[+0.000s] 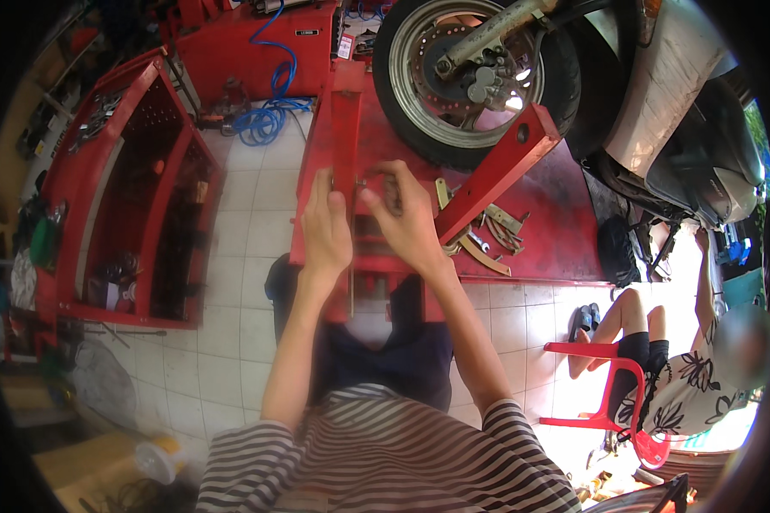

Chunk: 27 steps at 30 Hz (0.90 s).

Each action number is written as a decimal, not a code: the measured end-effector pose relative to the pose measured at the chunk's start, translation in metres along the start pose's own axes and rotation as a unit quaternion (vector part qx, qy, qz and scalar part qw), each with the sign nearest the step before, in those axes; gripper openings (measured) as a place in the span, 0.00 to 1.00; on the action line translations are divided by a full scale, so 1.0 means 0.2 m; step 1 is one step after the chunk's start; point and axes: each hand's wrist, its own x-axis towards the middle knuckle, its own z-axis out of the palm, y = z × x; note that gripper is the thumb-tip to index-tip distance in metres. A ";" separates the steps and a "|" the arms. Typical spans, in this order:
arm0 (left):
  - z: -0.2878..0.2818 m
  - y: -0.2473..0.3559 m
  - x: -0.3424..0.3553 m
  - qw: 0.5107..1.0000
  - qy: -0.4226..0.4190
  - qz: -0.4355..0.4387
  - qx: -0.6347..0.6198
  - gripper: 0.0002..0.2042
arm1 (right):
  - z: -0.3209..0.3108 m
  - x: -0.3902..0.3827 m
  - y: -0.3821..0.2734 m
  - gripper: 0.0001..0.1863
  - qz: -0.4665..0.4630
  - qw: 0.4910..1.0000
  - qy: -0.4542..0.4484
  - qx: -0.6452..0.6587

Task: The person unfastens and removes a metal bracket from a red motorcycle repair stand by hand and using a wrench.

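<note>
An upright red metal post (347, 111) stands between my two hands. My left hand (325, 231) is at the post's left side, its fingers close together and its thumb beside them; whatever lies at its fingertips is hidden. On the post's right side a small metal bolt (362, 182) pokes out. The curled fingers and thumb of my right hand (405, 214) close in around that bolt's end. Right of my right hand, a second red post (500, 171) leans up from the red lift platform (565, 201).
A motorcycle wheel (393, 94) rests at the platform's far side. Brass-coloured metal parts (496, 235) lie beside the second post. A red tool cabinet (115, 205) stands left, with a coiled blue hose (269, 124) nearby. At the right, a person (684, 376) sits on a red chair (607, 402).
</note>
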 end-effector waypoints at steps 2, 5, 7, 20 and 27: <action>0.00 0.01 0.00 1.000 -0.008 -0.006 -0.009 0.26 | 0.03 0.02 0.03 0.05 -0.055 0.998 0.023 0.019; 0.00 -0.03 -0.01 1.000 0.006 -0.008 0.012 0.26 | 0.04 0.02 0.01 0.05 -0.076 0.996 0.043 0.022; 0.01 -0.05 -0.02 1.000 0.009 -0.011 0.013 0.26 | 0.03 0.02 0.02 0.05 -0.067 0.997 0.042 0.013; 0.00 0.03 0.00 1.000 0.011 0.012 0.023 0.26 | 0.04 -0.01 0.00 0.07 -0.035 0.999 0.023 0.005; -0.02 0.03 0.01 1.000 0.001 -0.007 0.010 0.27 | 0.05 0.04 0.01 0.15 0.056 0.996 -0.033 0.065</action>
